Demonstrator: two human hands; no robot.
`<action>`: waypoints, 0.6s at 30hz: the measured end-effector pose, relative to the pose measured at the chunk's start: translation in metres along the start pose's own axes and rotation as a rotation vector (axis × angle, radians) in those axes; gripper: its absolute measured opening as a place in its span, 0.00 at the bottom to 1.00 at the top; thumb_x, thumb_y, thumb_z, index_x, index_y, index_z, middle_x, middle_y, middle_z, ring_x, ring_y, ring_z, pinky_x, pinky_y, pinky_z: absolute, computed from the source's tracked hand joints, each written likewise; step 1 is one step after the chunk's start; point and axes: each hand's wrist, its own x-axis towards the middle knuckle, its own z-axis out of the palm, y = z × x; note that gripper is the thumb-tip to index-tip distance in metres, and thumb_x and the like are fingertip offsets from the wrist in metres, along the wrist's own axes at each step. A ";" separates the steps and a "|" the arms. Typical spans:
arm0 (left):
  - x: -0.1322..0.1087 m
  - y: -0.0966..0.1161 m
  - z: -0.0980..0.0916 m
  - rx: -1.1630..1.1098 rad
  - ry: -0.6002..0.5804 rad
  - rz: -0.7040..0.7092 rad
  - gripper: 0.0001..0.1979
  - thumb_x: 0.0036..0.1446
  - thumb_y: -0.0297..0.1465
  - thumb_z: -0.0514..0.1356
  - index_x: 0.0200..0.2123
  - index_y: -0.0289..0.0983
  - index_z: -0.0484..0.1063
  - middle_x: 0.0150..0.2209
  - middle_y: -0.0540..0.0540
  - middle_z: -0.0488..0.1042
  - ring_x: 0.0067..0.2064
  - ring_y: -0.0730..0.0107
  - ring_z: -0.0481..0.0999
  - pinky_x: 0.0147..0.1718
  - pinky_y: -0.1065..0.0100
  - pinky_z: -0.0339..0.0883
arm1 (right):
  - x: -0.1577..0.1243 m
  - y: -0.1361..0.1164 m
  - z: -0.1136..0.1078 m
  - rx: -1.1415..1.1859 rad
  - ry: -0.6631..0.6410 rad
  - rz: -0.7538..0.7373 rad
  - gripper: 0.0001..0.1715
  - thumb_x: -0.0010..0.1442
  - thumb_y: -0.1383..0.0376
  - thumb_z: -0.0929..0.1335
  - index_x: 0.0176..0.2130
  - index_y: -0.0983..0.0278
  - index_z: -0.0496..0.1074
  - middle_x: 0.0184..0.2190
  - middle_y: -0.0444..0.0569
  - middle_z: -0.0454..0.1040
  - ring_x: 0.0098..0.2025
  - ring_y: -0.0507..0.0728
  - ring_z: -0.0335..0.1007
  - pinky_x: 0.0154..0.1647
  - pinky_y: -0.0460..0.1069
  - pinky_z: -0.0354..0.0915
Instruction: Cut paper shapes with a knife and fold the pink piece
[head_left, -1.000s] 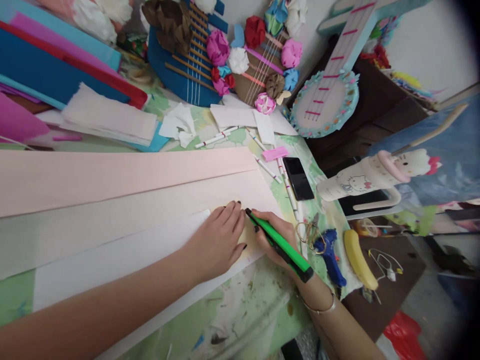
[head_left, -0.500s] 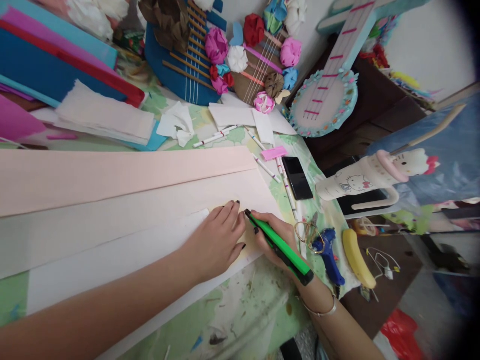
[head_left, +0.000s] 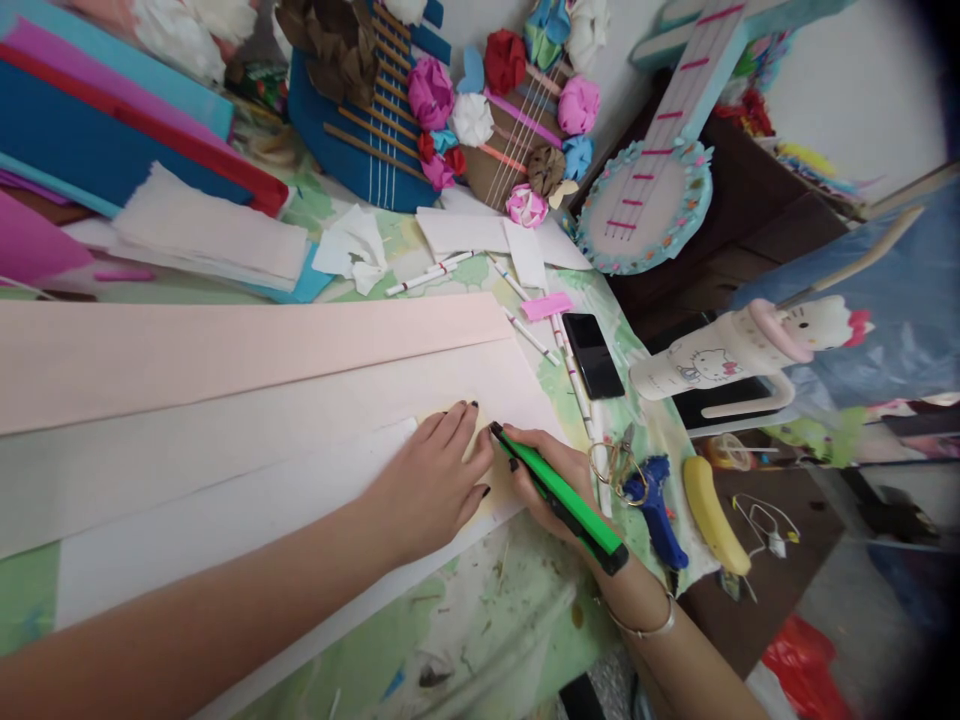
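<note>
My left hand (head_left: 435, 485) lies flat, fingers stretched out, pressing on white paper (head_left: 300, 500) spread over the table. Under its fingers is a pale yellowish piece, mostly hidden. Just to the right, my right hand (head_left: 551, 470) is wrapped round a green utility knife (head_left: 559, 495) with black ends. The knife's tip points up and left, close to my left fingertips and at the paper; its blade is too small to make out. A long pale pink folded sheet (head_left: 247, 350) lies beyond the white paper.
Right of the paper are markers (head_left: 574, 370), a black phone (head_left: 594, 355), gold-handled scissors (head_left: 621, 465), a blue glue gun (head_left: 661, 515) and a yellow banana-shaped case (head_left: 716, 515). A white tumbler (head_left: 697, 365) stands at the edge. Paper-decorated instruments (head_left: 517, 150) and coloured sheets (head_left: 112, 130) are behind.
The view has shifted very slightly. Both hands and the knife hold nearly the same place on the paper.
</note>
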 end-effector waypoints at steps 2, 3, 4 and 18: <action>0.000 0.000 0.000 0.000 0.000 0.001 0.23 0.64 0.36 0.50 0.57 0.27 0.64 0.62 0.24 0.59 0.64 0.39 0.58 0.57 0.48 0.57 | -0.001 0.001 0.000 0.004 -0.001 0.006 0.24 0.57 0.73 0.64 0.53 0.60 0.68 0.46 0.50 0.78 0.43 0.55 0.77 0.46 0.49 0.72; 0.000 0.000 0.000 -0.001 -0.001 0.003 0.23 0.65 0.36 0.50 0.57 0.27 0.64 0.62 0.24 0.59 0.63 0.39 0.58 0.57 0.48 0.57 | -0.002 0.002 0.000 0.004 -0.003 0.008 0.24 0.58 0.73 0.64 0.53 0.60 0.68 0.46 0.50 0.78 0.43 0.55 0.77 0.46 0.48 0.72; 0.000 0.000 -0.001 -0.003 -0.001 0.004 0.23 0.65 0.36 0.50 0.57 0.27 0.64 0.62 0.24 0.59 0.63 0.39 0.58 0.57 0.48 0.57 | -0.002 0.002 0.000 0.002 -0.006 0.009 0.24 0.58 0.73 0.64 0.53 0.60 0.68 0.46 0.50 0.78 0.43 0.55 0.77 0.46 0.48 0.72; -0.001 0.000 -0.001 -0.016 0.015 0.009 0.22 0.64 0.35 0.51 0.56 0.27 0.65 0.61 0.23 0.59 0.63 0.38 0.58 0.56 0.48 0.58 | -0.006 0.000 -0.003 -0.014 -0.014 0.003 0.24 0.58 0.73 0.64 0.53 0.59 0.67 0.46 0.51 0.78 0.43 0.55 0.77 0.46 0.49 0.72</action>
